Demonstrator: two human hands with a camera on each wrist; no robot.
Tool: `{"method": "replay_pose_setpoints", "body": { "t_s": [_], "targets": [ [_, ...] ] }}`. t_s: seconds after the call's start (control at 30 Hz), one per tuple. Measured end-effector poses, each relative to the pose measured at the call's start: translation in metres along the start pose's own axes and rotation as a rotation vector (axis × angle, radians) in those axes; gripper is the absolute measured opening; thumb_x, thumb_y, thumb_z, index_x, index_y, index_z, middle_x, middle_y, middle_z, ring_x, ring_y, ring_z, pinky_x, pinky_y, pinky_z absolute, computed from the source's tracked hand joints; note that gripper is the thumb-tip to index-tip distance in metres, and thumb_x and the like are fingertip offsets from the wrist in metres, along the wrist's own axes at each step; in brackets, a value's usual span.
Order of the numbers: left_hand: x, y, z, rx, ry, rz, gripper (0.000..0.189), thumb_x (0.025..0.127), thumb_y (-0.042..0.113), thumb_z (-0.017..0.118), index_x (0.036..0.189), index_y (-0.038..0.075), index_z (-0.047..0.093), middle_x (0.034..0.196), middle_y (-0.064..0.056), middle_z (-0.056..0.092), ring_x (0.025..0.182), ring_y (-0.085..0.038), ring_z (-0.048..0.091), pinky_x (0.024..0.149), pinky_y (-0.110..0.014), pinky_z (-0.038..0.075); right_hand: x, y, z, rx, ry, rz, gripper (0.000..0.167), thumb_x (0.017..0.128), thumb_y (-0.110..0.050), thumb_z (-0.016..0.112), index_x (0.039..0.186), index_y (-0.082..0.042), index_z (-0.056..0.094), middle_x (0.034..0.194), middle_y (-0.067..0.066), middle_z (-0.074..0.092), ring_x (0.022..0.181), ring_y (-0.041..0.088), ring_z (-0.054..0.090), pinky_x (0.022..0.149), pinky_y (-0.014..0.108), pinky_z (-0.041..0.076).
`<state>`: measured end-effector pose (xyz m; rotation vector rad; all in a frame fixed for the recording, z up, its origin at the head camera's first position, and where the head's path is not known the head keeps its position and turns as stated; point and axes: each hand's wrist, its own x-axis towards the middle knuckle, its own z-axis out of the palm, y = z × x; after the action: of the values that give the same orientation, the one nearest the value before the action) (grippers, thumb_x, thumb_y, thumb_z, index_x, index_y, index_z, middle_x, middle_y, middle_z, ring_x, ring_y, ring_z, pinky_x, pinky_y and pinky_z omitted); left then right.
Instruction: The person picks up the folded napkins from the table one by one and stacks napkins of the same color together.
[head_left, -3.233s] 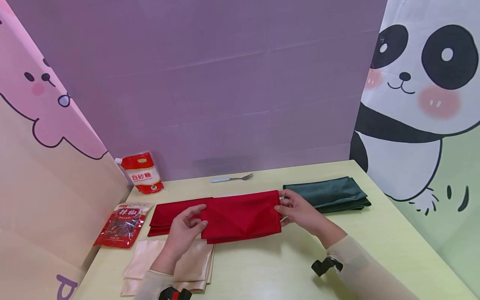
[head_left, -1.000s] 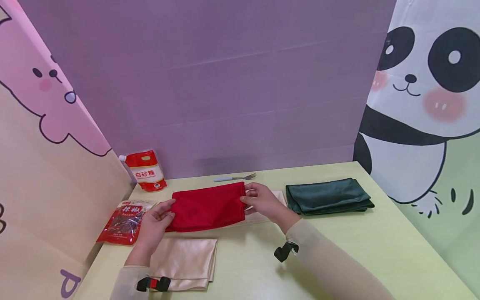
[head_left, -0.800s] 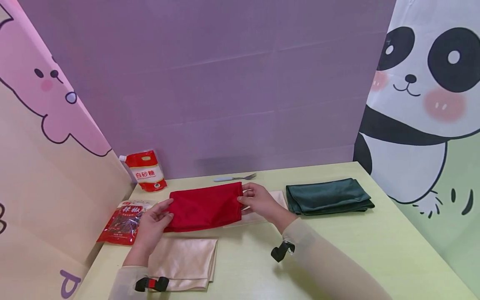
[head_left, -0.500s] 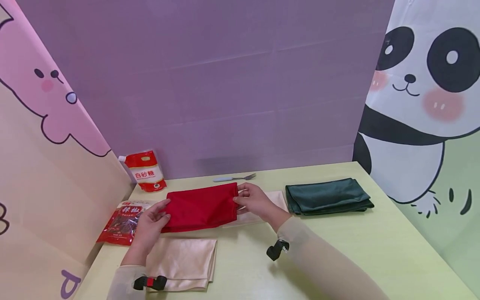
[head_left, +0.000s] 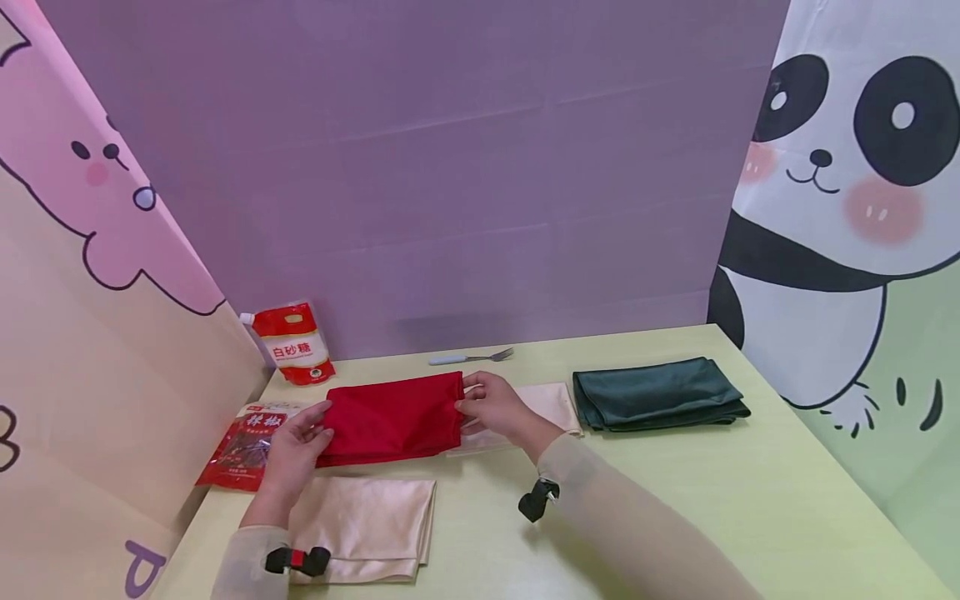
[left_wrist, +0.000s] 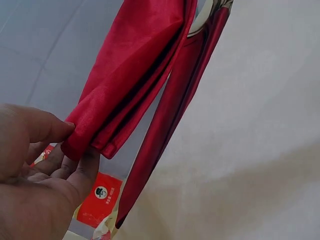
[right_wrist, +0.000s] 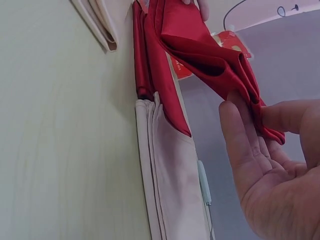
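Between my hands a folded red satin cloth is held up above the table. My left hand pinches its left end, thumb in front and fingers behind. The right hand pinches the opposite end, where loose folded layers show in the right wrist view. Below it lies a second folded red cloth, hidden behind the held one in the head view. A pale pink folded cloth adjoins that lower red cloth on its right. Nearer the person, a champagne folded cloth lies partly behind the left forearm.
At the right stands out a dark green folded cloth on the table. A fork with a light handle lies near the back wall. A white sugar pouch and a red chili bag sit along the left side.
Both hands have carried the held red cloth leftward, over the other red cloth. The pale pink cloth, earlier hidden behind the held cloth, now shows to its right. Both grips stay the same.
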<state>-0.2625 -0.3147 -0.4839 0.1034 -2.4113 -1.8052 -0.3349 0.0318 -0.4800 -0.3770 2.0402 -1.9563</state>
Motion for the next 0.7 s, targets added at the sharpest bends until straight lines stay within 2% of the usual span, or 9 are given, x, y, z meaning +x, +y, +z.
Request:
{"method": "replay_pose_setpoints", "body": {
  "t_s": [0.23, 0.37, 0.53, 0.7],
  "targets": [
    [0.003, -0.002, -0.004, -0.006, 0.021, -0.009, 0.050, 0.105, 0.004, 0.060, 0.154, 0.010, 0.052, 0.150, -0.021, 0.052, 0.127, -0.029, 0.053, 0.091, -0.012, 0.051, 0.005, 0.000, 0.009, -0.001, 0.008, -0.008, 0.036, 0.099, 0.002, 0.067, 0.131, 0.005, 0.053, 0.101, 0.020, 0.068, 0.078, 0.028, 0.075, 0.073, 0.050, 0.064],
    [0.006, -0.004, -0.006, -0.008, 0.041, -0.024, 0.048, 0.106, 0.006, 0.061, 0.153, 0.011, 0.054, 0.150, -0.020, 0.054, 0.130, -0.027, 0.054, 0.092, -0.010, 0.049, 0.008, 0.001, 0.013, 0.002, 0.028, 0.014, 0.038, 0.099, 0.002, 0.067, 0.133, 0.003, 0.050, 0.104, 0.020, 0.067, 0.079, 0.029, 0.075, 0.073, 0.048, 0.064],
    [0.007, -0.008, -0.009, -0.003, 0.067, -0.052, 0.047, 0.106, 0.010, 0.061, 0.153, 0.014, 0.055, 0.150, -0.018, 0.055, 0.132, -0.027, 0.053, 0.091, -0.010, 0.049, 0.013, 0.004, 0.019, 0.040, 0.070, 0.025, 0.043, 0.097, 0.004, 0.068, 0.134, -0.001, 0.046, 0.106, 0.020, 0.065, 0.077, 0.027, 0.074, 0.076, 0.051, 0.063],
    [0.007, -0.011, -0.011, -0.011, 0.079, -0.070, 0.047, 0.107, 0.012, 0.061, 0.154, 0.016, 0.055, 0.153, -0.016, 0.054, 0.137, -0.028, 0.051, 0.091, -0.008, 0.048, 0.015, 0.006, 0.025, 0.053, 0.083, 0.001, 0.048, 0.096, 0.007, 0.068, 0.136, 0.001, 0.043, 0.109, 0.024, 0.063, 0.075, 0.027, 0.073, 0.079, 0.056, 0.062]
  ]
}}
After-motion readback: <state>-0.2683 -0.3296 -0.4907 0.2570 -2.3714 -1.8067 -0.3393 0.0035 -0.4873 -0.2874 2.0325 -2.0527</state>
